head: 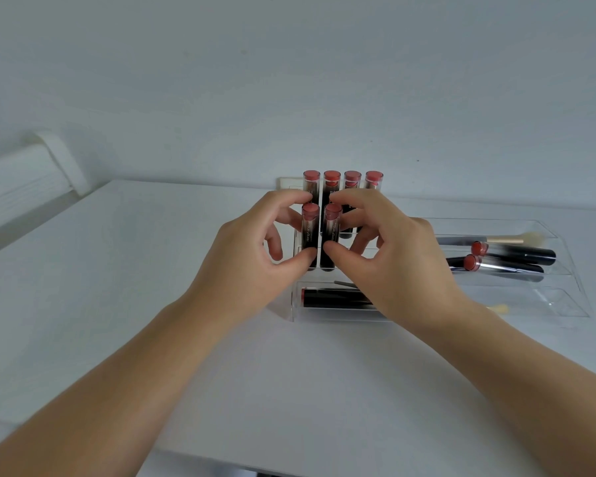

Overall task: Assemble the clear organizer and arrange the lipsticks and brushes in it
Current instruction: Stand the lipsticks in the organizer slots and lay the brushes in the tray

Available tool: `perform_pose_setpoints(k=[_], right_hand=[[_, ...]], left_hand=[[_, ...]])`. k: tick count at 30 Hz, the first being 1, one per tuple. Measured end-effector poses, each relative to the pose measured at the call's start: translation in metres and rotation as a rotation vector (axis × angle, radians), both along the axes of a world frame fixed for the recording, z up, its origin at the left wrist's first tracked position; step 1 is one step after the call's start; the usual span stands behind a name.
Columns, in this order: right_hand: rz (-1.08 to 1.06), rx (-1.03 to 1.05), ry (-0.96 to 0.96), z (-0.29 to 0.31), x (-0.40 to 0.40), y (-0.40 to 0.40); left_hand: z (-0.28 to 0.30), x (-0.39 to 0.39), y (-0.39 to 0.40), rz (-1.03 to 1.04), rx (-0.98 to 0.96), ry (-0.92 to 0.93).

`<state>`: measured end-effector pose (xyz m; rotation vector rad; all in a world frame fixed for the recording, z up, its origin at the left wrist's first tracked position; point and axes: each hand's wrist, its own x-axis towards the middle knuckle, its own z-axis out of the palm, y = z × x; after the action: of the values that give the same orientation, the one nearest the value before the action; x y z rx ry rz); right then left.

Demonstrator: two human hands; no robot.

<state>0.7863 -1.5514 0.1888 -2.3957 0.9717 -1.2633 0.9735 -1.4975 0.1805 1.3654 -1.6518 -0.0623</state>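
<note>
Both forearms cross the worktop (83, 270) toward the organizer (298, 304). My left hand (252, 249) pinches one upright lipstick (309, 235), my right hand (386, 256) its neighbour (331, 239), front row. I'd lower them straight, seating each fully.

Soft, even, cool daylight fills the scene, leaving the white table (124, 270) and wall (289, 63) a flat grey-blue with almost no contrast. Shadows are faint, only a pale smudge under the forearms. The wide lens bows the table edge and stretches the arms at the lower corners. The brushes (510, 259) at right are smeared by blur; the whole frame looks slightly soft
</note>
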Motion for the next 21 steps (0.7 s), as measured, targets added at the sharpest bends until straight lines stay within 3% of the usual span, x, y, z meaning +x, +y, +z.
perform_pose_setpoints(k=[10,14,18,21], right_hand=[[0.025,-0.004,-0.021,0.000,-0.003,0.000],[-0.008,-0.035,-0.036,0.007,-0.014,0.002],[-0.023,0.003,0.036,0.029,-0.044,-0.005],[0.035,0.102,0.226,0.054,-0.079,-0.017]], left_hand=[[0.000,0.000,0.001,-0.024,-0.032,0.030],[0.001,0.002,0.003,-0.002,-0.047,0.143],[0.000,0.007,0.000,0.005,0.101,0.319],[-0.003,0.012,-0.006,-0.055,0.277,0.347]])
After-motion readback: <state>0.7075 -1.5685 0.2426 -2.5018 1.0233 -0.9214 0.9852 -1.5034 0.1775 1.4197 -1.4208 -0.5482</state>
